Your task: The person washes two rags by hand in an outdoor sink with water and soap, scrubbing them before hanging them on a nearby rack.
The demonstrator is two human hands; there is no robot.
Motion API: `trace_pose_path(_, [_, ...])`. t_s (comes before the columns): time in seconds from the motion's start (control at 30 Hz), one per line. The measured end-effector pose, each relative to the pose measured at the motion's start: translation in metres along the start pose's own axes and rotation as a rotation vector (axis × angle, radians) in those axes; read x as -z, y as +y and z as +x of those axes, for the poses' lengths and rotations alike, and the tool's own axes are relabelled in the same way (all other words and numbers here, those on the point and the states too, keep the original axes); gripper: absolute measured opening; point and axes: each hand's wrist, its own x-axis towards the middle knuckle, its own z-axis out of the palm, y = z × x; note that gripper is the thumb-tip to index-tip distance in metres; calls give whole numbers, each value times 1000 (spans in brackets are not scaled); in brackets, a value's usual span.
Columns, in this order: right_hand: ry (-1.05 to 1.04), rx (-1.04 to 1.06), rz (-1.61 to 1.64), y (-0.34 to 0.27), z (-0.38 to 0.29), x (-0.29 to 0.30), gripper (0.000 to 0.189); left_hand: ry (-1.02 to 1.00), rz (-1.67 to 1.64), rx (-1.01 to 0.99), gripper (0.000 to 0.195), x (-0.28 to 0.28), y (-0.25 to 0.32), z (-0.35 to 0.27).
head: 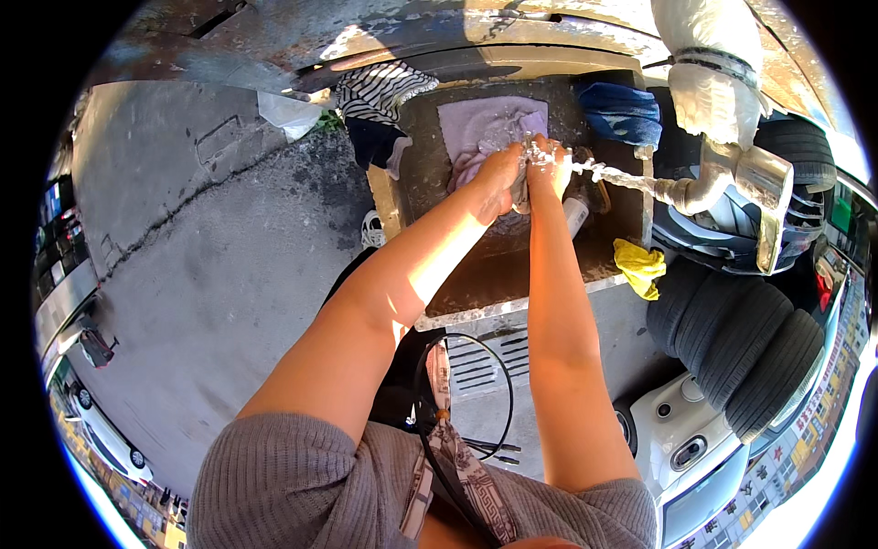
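My left hand and my right hand are close together over a concrete sink, under the stream of water from a metal tap. Between them is a wet greyish thing, perhaps a cloth; water and fingers hide much of it. A lilac towel lies crumpled in the sink beneath and beyond my hands. A white container lies beside my right wrist, near a brown curved handle.
Striped cloth and dark cloth hang over the left rim. A blue cloth and a yellow cloth hang at the right. Stacked tyres and a white car stand at the right. The tap's lever sticks out.
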Motion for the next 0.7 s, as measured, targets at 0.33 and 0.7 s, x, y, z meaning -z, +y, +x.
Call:
trace_pose_path(0.33, [-115,240,610,-70,-41,114,30,-192,-123,-266,55,98,-22,44])
trace_pose_path(0.7, [-540,-662,1949,23,-18,42,47,-464,-466,105,41,18,22,-34])
